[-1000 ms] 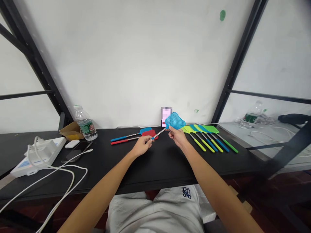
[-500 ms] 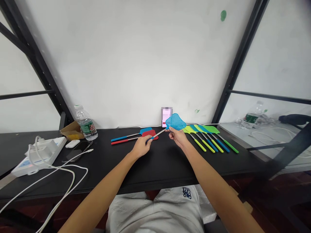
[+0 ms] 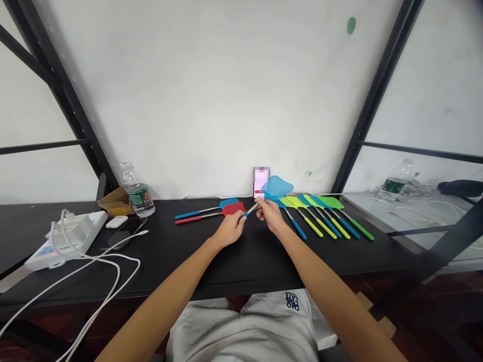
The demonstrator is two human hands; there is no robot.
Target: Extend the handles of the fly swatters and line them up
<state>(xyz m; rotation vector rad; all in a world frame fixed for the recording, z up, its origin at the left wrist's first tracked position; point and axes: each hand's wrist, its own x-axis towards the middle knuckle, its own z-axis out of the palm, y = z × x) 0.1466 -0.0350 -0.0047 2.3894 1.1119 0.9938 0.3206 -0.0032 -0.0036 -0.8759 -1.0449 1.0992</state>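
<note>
I hold a blue fly swatter (image 3: pixel 279 185) at a slant above the table, its mesh head up and to the right. My left hand (image 3: pixel 230 230) is closed around its blue handle, most of which the fingers hide. My right hand (image 3: pixel 270 215) pinches the thin metal shaft below the head. Under and beside my left hand lie a red fly swatter (image 3: pixel 187 220) and another blue one (image 3: pixel 187 214). Right of my right hand, several blue, yellow and green fly swatters (image 3: pixel 327 226) lie in an overlapping row, handles toward me.
A lit phone (image 3: pixel 259 176) leans against the wall. On the left stand a water bottle (image 3: pixel 139 193), a cardboard box (image 3: pixel 113 201), a white case (image 3: pixel 116 221), a dark phone (image 3: pixel 126 234) and a power strip (image 3: pixel 75 246) with loose white cables (image 3: pixel 128 256). Black metal posts (image 3: pixel 372 95) flank the table.
My hands have come closer together along the swatter, leaving less shaft showing between them. A blue handle in the right-hand row, hidden before, now shows beside my right wrist.
</note>
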